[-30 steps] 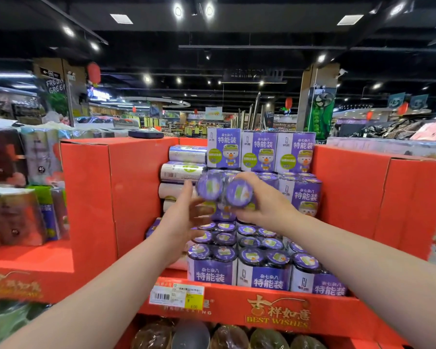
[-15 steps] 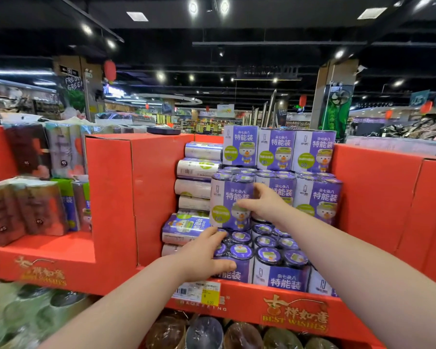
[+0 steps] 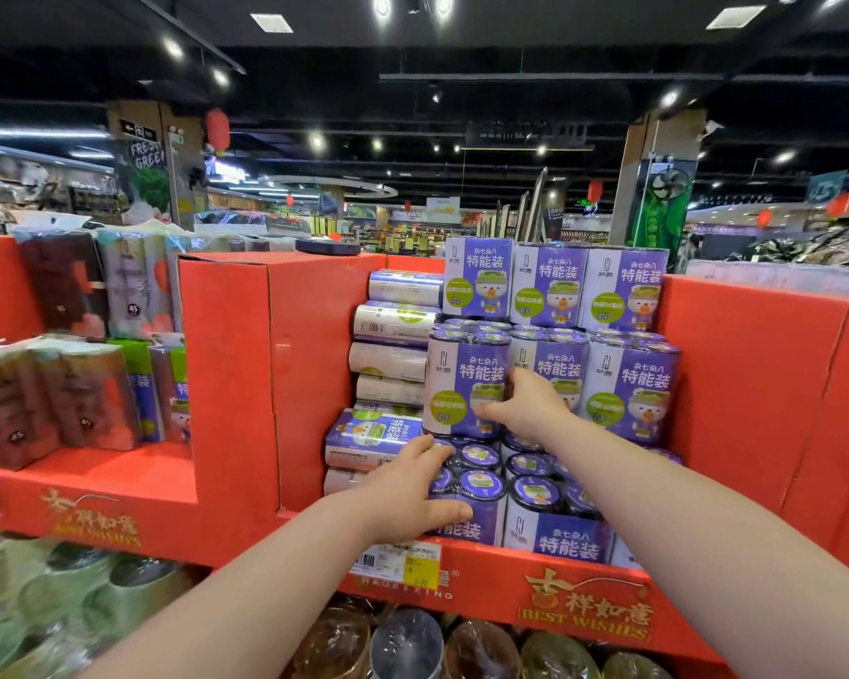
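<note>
Purple-and-white packs of rolls fill a red cardboard display shelf (image 3: 461, 575). One upright pack (image 3: 454, 379) stands in the middle row on top of lower packs. My right hand (image 3: 525, 404) holds its front right side, thumb across the label. My left hand (image 3: 408, 492) grips the front-left pack of the bottom row (image 3: 476, 492), fingers over its top and thumb on its front. More upright packs (image 3: 550, 286) form the top row behind.
Rolls lying on their sides (image 3: 393, 330) are stacked left of the packs against a red divider wall (image 3: 265, 374). Dark and green packs (image 3: 60, 394) sit in the left bay. A price tag (image 3: 398, 563) hangs on the shelf lip. Wrapped rolls lie below.
The pack I held up tilted with both hands now stands upright in the middle row. My left hand dropped from it to the bottom-row pack; my right hand stays on it.
</note>
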`<state>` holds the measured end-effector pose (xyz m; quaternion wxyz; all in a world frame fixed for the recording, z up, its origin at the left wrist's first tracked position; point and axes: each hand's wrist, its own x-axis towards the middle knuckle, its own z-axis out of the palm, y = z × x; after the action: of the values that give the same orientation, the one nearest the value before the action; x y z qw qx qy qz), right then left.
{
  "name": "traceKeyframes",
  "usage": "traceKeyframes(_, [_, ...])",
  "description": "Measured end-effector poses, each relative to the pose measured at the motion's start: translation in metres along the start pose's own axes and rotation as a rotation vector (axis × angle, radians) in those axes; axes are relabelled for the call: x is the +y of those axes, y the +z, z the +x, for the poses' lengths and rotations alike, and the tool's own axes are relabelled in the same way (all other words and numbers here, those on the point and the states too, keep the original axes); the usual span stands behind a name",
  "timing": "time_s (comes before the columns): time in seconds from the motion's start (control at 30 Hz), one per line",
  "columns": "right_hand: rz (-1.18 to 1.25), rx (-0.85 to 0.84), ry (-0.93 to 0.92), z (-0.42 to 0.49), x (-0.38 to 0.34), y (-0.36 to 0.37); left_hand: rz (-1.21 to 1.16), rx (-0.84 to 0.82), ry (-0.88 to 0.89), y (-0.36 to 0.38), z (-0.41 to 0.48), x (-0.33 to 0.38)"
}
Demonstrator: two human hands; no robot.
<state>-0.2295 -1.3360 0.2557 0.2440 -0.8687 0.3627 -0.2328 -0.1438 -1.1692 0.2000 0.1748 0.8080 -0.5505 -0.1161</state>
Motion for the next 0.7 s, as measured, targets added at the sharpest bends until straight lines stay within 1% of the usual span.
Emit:
traceKeyframes(0.2, [-0.005,-0.039,0.030,0.005,0.000,-0.002,0.004,-0.002,-0.005,0.001,0.001,-0.002])
traceKeyframes(0.3, [-0.021,-0.022,0.047,0.001,-0.004,0.000,0.006,0.005,-0.011,0.002,0.002,-0.003])
traceKeyframes(0.37, [-0.042,-0.009,0.037,-0.005,-0.006,0.002,0.000,0.012,-0.012,0.002,0.002,-0.003])
traceKeyframes(0.47, [-0.009,-0.021,0.013,-0.018,-0.005,-0.002,0.017,0.025,-0.023,0.001,0.001,-0.002])
traceKeyframes(0.53, [-0.023,-0.014,-0.028,-0.032,-0.004,-0.009,0.032,0.041,-0.035,-0.001,-0.001,0.001])
traceKeyframes(0.6, [-0.102,0.005,-0.100,-0.048,0.000,-0.016,0.053,0.078,-0.052,-0.002,-0.004,0.006])
traceKeyframes(0.7, [-0.289,0.025,-0.269,-0.078,0.007,-0.025,0.072,0.204,-0.093,0.004,-0.014,0.015])
